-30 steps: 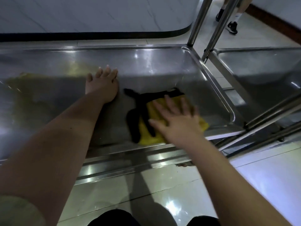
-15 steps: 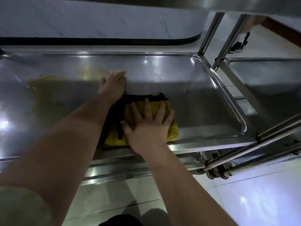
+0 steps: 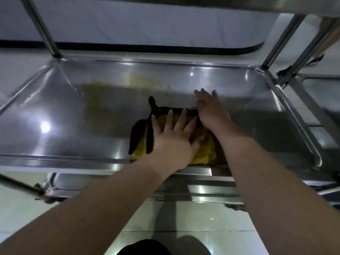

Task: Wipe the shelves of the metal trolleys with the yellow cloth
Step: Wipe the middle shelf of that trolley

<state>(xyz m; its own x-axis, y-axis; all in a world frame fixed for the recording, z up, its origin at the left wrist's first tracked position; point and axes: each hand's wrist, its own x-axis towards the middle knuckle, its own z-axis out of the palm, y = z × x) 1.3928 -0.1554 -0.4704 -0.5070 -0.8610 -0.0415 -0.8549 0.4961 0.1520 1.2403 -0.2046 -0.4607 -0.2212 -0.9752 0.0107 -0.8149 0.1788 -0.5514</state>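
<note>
Yellow cloth, black-edged, lies bunched on the trolley shelf, by the shelf's near rim. Left hand lies flat on it, fingers spread, likely to press a wide patch. Right hand, fingers straight, rests at the cloth's far-right corner, probably steadying. 1 yellowish smear toward the shelf's far left looks unwiped.

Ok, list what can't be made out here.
Head view:
Cloth middle: under the left hand.
Right hand: motion-blurred; contact with cloth unclear.
Upper shelf: cut off by top edge.
Yellowish patch on shelf: stain or reflection, unclear.
</note>
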